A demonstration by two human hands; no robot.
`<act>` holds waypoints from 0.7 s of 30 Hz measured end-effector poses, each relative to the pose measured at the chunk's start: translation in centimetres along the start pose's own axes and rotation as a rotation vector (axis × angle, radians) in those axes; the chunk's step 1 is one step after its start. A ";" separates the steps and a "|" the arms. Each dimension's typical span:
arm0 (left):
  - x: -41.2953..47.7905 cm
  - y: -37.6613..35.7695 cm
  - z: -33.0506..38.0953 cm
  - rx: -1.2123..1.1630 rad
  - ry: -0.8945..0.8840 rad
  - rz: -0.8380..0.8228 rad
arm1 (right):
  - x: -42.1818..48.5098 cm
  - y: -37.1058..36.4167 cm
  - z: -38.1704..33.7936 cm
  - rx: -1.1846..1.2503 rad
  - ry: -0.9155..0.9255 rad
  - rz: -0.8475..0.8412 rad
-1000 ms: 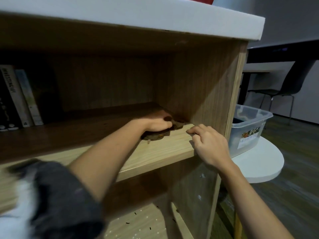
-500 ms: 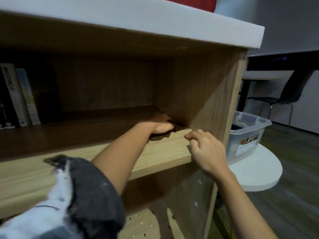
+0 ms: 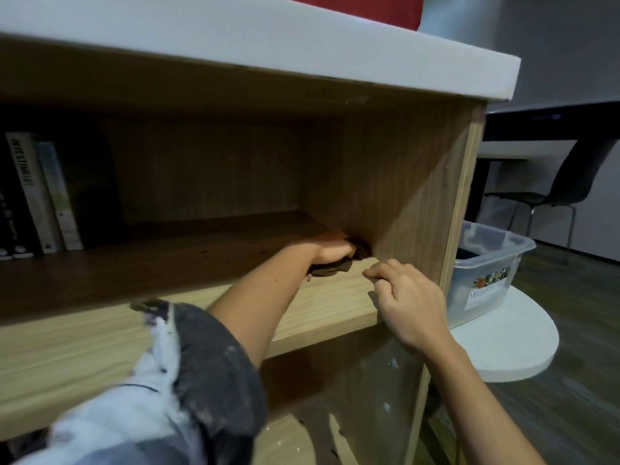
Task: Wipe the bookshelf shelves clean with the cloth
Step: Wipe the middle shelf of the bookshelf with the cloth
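Right, the left hand (image 3: 330, 253) is deep at the right end of the shelf (image 3: 201, 263), fingers curled down over the cloth (image 3: 332, 270) and pressing it onto the wood. The cloth sits just in from the shelf's front edge, and its far end is tucked against the side panel (image 3: 402, 196).

It is a dark, bunched rag, and it looks soft, light and limp, with no stiffness. A flat palm on top, with the fingertips hooked over the leading fold, is probably the hold that stops it rolling up. Pinching 1 corner would likely let the rest drag.

As for direction, the wad has no crisp shape. What shows from under the palm stretches roughly along the shelf, left to right, with its loose flap aimed at the panel corner.

The right hand (image 3: 409, 303) is braced on the shelf's front edge near the right corner, fingers curled, with nothing visible in it.

A few dark specks dot the shelf further left, towards the books (image 3: 37, 193).
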State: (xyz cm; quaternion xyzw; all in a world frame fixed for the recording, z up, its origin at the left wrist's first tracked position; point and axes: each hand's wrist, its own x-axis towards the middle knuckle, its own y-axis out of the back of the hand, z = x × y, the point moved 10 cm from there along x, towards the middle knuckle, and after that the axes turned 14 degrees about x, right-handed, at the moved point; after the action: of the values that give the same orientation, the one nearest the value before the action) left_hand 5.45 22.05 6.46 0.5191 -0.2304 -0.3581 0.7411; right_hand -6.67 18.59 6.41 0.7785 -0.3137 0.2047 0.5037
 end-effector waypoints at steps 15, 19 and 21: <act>-1.3 -0.6 -0.2 0.004 -0.025 -0.073 | -0.1 0.1 0.2 -0.008 -0.018 -0.021; -3.9 0.3 -3.6 -0.076 -0.039 -0.194 | 0.0 -0.1 0.0 -0.002 -0.002 -0.008; -3.3 1.8 -5.4 -0.008 0.014 -0.091 | -0.1 0.0 0.0 0.005 0.002 0.000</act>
State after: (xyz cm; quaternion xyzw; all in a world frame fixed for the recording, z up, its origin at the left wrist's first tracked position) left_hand 7.76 28.21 6.35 0.5284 -0.2000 -0.3887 0.7278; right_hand -6.72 18.62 6.39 0.7794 -0.3128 0.2063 0.5021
